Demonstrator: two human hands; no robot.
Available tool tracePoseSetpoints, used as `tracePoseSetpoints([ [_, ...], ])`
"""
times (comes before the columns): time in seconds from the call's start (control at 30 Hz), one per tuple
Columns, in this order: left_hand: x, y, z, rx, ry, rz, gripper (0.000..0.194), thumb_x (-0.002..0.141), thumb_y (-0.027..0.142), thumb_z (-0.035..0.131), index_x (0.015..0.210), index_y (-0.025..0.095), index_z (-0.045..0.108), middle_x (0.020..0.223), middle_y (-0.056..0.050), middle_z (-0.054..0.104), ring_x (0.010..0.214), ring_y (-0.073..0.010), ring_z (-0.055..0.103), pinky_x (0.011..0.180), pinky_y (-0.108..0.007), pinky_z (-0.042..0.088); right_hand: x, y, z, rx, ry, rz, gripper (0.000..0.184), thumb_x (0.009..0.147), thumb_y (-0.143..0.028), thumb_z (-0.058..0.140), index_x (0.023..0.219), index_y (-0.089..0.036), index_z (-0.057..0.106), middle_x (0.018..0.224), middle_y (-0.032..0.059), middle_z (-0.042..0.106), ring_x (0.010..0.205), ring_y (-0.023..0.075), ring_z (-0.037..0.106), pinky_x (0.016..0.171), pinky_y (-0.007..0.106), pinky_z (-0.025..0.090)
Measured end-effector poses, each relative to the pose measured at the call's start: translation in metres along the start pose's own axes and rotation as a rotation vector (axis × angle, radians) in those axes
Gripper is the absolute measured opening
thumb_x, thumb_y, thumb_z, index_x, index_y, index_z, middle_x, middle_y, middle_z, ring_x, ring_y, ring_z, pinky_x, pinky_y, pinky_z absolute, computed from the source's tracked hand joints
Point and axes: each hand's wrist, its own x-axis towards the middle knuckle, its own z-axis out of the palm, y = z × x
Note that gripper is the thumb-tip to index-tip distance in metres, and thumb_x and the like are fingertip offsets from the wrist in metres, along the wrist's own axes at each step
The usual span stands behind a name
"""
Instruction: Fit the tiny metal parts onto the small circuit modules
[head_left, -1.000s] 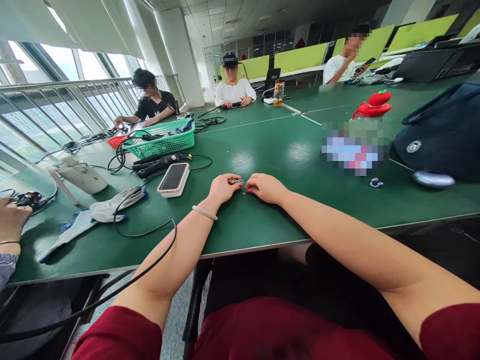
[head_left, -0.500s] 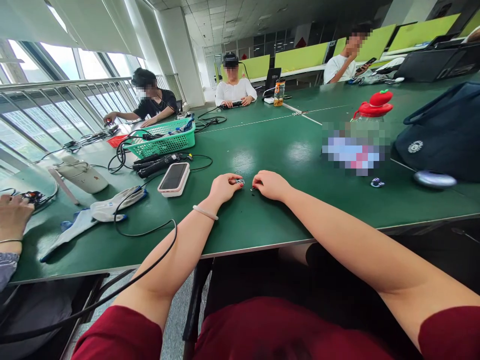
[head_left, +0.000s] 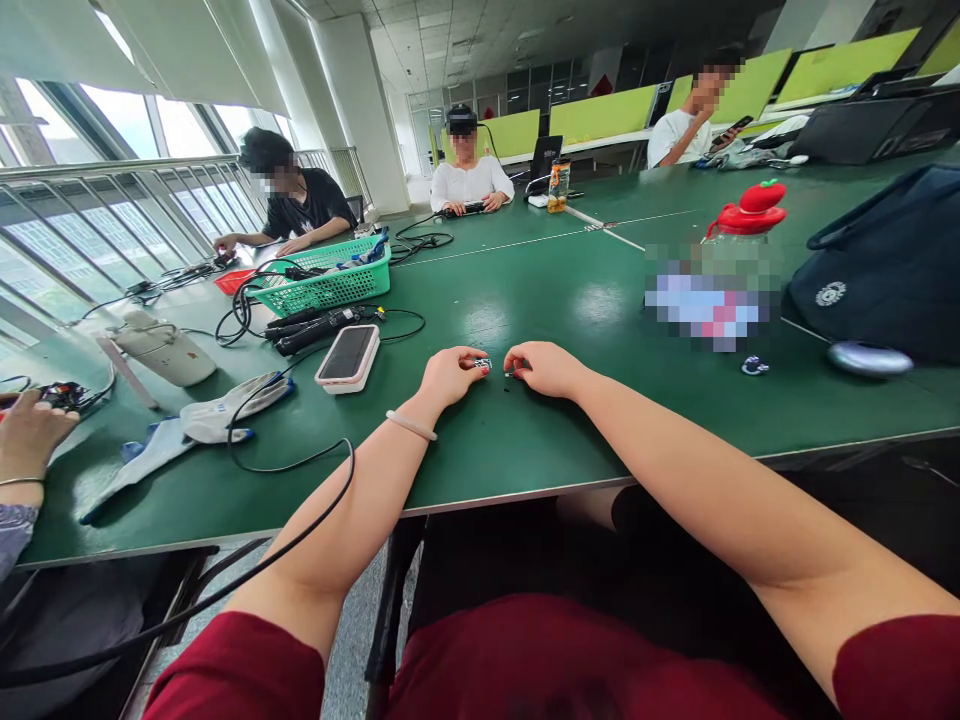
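On the green table (head_left: 555,440), a phone (head_left: 349,358), gloves (head_left: 225,410) and basket (head_left: 326,285) lie to the left; a red-lidded jar (head_left: 742,220), bag (head_left: 885,270) and oval case (head_left: 870,359) stand or lie to the right. A cable (head_left: 351,470) crosses before the left forearm, clear of both hands. The left hand (head_left: 450,375), fingers nearly closed, pinches a patterned piece (head_left: 482,364); the right hand (head_left: 547,368), curled, pinches a tiny bit (head_left: 509,374), just beside but apart. The piece's long axis runs roughly sideways, its exposed end toward the right hand; the bit's axis is indiscernible.
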Motion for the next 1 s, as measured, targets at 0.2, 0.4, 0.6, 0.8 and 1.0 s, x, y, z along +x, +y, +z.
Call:
tracePoseSetpoints([
  [0.2, 0.000, 0.000, 0.001, -0.024, -0.022, 0.030, 0.032, 0.069, 0.028, 0.072, 0.100, 0.022, 0.073, 0.076, -0.002, 0.067, 0.073, -0.0157, 0.060, 0.071, -0.027, 0.046, 0.001, 0.004, 0.002, -0.058, 0.043, 0.070, 0.011, 0.084, -0.021, 0.058, 0.079, -0.019, 0.068, 0.087, 0.0060, 0.066, 0.081, 0.0190, 0.058, 0.069, 0.029, 0.040],
  [0.4, -0.001, 0.000, 0.001, -0.053, -0.029, 0.042, 0.034, 0.066, 0.029, 0.074, 0.098, 0.020, 0.073, 0.074, -0.002, 0.067, 0.072, -0.0163, 0.061, 0.071, -0.028, 0.046, 0.000, -0.003, -0.001, -0.042, 0.142, 0.066, 0.015, 0.086, -0.019, 0.054, 0.079, -0.018, 0.068, 0.087, 0.0064, 0.065, 0.082, 0.0187, 0.058, 0.071, 0.030, 0.041],
  [0.6, 0.001, -0.002, 0.006, -0.124, -0.075, 0.060, 0.036, 0.064, 0.034, 0.075, 0.097, 0.018, 0.072, 0.080, -0.005, 0.070, 0.075, -0.0174, 0.063, 0.073, -0.030, 0.047, -0.003, -0.018, -0.002, 0.008, 0.228, -0.004, 0.016, 0.089, -0.019, 0.052, 0.084, -0.018, 0.067, 0.088, 0.0053, 0.065, 0.085, 0.0175, 0.058, 0.075, 0.028, 0.042],
  [0.8, 0.004, -0.006, 0.010, -0.214, -0.111, 0.089, 0.037, 0.063, 0.033, 0.075, 0.096, 0.017, 0.070, 0.084, -0.006, 0.071, 0.078, -0.0171, 0.064, 0.076, -0.030, 0.048, -0.002, -0.019, 0.004, 0.026, 0.237, -0.058, 0.015, 0.089, -0.019, 0.053, 0.086, -0.018, 0.068, 0.090, 0.0054, 0.065, 0.086, 0.0177, 0.058, 0.076, 0.028, 0.041],
  [1.0, 0.004, -0.007, 0.011, -0.247, -0.116, 0.096, 0.035, 0.064, 0.031, 0.075, 0.095, 0.016, 0.070, 0.082, -0.005, 0.071, 0.076, -0.0162, 0.064, 0.075, -0.030, 0.049, -0.003, -0.020, 0.003, 0.019, 0.222, -0.059, 0.016, 0.090, -0.019, 0.052, 0.087, -0.018, 0.068, 0.091, 0.0047, 0.065, 0.087, 0.0165, 0.058, 0.076, 0.026, 0.041],
])
